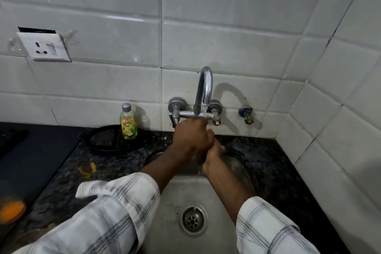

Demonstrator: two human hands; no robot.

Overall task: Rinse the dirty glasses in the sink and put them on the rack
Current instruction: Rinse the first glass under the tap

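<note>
My two hands meet under the chrome tap (204, 90), above the back of the steel sink (177, 196). A thin stream of water runs from the spout onto them. My left hand (191, 138) lies on top, its fingers curled over my right hand (212, 155), which comes up from below. No glass shows clearly between them, and the fingers of both hands hide what is inside the clasp. No rack is in view.
A yellow dish-soap bottle (128, 122) stands on the dark granite counter (115, 161) left of the tap, beside a black ring (103, 140). The sink drain (193, 220) lies near me. A tiled wall closes in on the right. An orange object (11, 211) sits at far left.
</note>
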